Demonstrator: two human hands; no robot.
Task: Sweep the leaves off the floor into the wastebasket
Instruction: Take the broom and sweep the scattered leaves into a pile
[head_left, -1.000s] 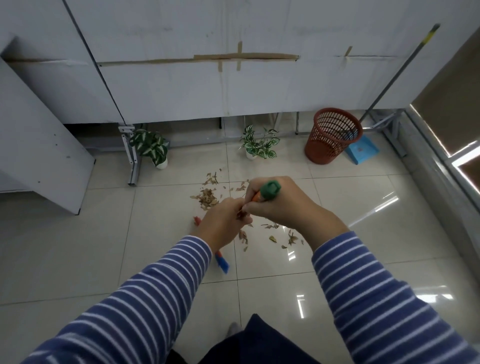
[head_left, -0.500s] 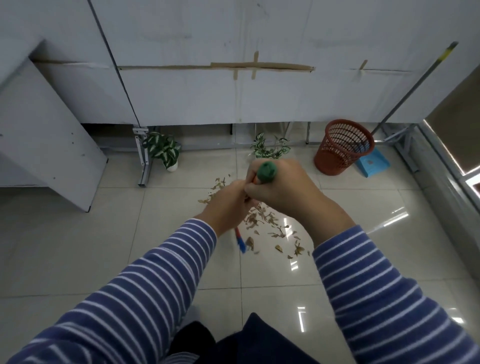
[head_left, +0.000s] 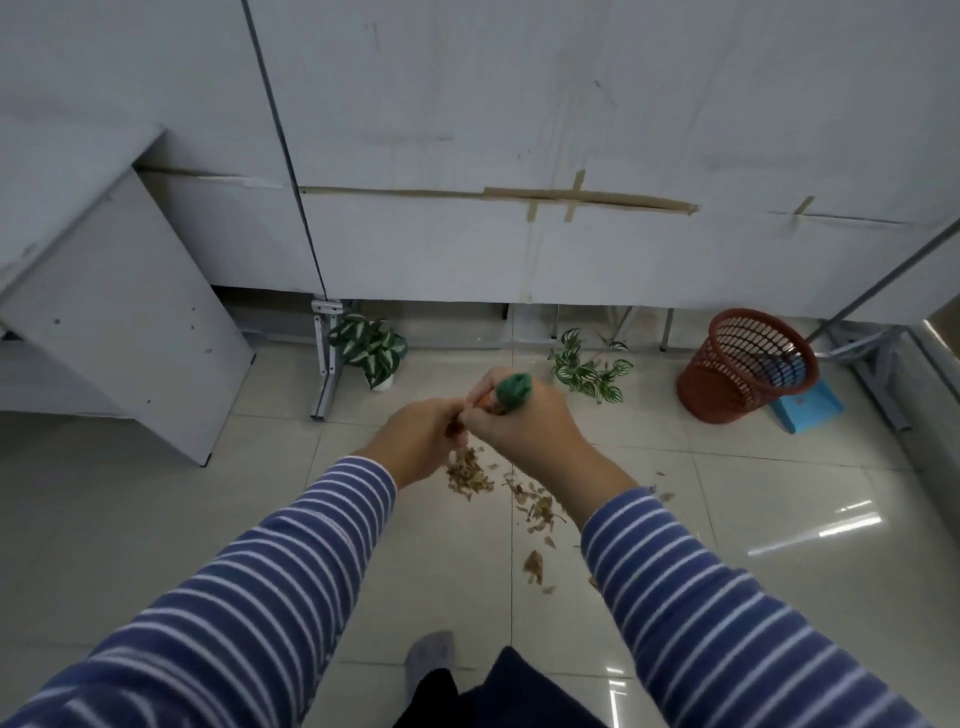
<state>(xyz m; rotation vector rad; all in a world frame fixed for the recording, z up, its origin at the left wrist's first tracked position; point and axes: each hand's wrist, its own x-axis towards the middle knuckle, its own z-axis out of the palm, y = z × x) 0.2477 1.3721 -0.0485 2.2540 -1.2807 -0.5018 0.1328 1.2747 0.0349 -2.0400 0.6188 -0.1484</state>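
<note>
Nearest, at the bottom edge, a grey-socked foot (head_left: 430, 657) stands on the pale tiled floor (head_left: 156, 519), and two blue-and-white striped sleeves (head_left: 291, 561) reach forward above it. The left hand (head_left: 423, 441) and right hand (head_left: 524, 434) meet knuckle to knuckle, both curled tight round a broom handle (head_left: 511, 391). Only its green end cap and a sliver of orange show; the hands hide the rest. On the floor under the hands lies a small heap of dry brown leaves (head_left: 469, 474), with more strewn to the right and nearer. Farther off, a potted plant (head_left: 371, 351) stands on the left by a metal leg, and a second plant (head_left: 589, 371) stands just right of the hands. The red mesh wastebasket (head_left: 748, 364) stands far right, well apart from the leaves, with a blue dustpan (head_left: 805, 410) just beside it, below the white wall (head_left: 519, 104)
</note>
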